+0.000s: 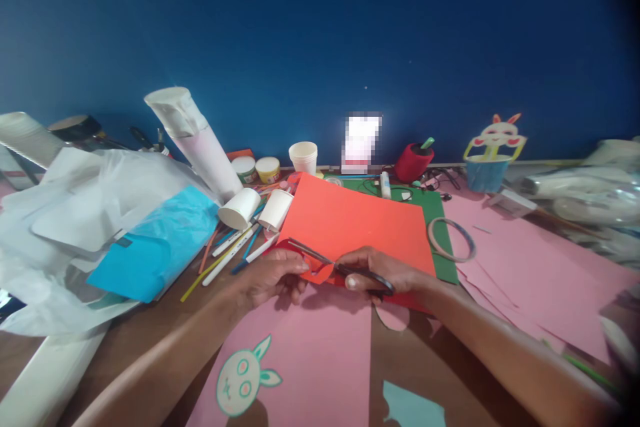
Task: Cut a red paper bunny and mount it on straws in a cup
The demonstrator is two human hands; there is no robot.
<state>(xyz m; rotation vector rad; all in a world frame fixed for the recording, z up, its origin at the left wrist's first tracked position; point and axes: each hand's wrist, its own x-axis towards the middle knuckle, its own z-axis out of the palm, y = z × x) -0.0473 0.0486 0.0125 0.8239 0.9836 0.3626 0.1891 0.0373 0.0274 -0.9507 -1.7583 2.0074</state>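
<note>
Centrally in the head view, the right hand point(373, 270) is closed around the handles of the scissors point(320, 256), whose blades point leftward from it, above the left hand's fingertips. The left hand point(280, 280) pinches a small red piece point(323, 275) between thumb and fingers; this piece lies between the two hands, against the blades. Just beyond both hands lies a large orange sheet point(355, 220), partly over a green sheet point(444, 263). Nearer the wearer than the hands, a pink sheet point(320, 347) bears a rabbit face point(240, 380) outlined in green; a mint scrap point(415, 405) lies below the right hand. Pens point(230, 255) are scattered left of the left hand, with two white cups point(277, 210) on their sides beyond it. Farther left is a blue packet point(155, 247). To the right hand's right, a ring point(453, 259) rests beside more pink paper point(530, 260); beyond stands a blue cup point(485, 173) with a rabbit cut-out.
</note>
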